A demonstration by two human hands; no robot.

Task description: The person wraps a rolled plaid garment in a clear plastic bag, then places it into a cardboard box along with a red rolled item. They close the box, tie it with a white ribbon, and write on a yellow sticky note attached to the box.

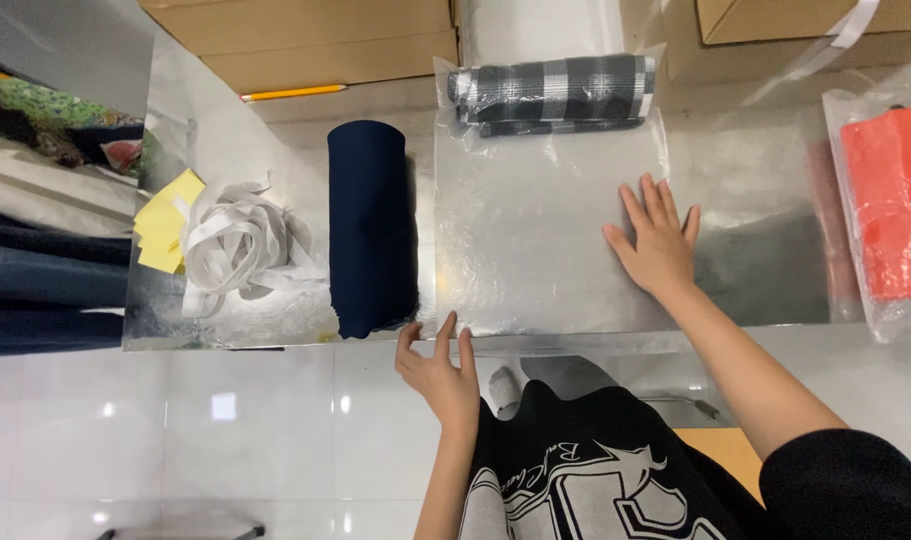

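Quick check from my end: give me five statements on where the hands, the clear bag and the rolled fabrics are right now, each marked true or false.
1. The right hand lies flat, fingers spread, on the clear plastic bag. True.
2. The checked grey roll sits inside the bag at its far end. True.
3. The left hand grips the navy roll. False: it is open at the bag's near edge, next to the roll's near end, holding nothing.
4. The orange item lies unwrapped at the left. False: it is at the right, inside a clear bag.
5. A heap of white ribbon lies left of the navy roll. True.
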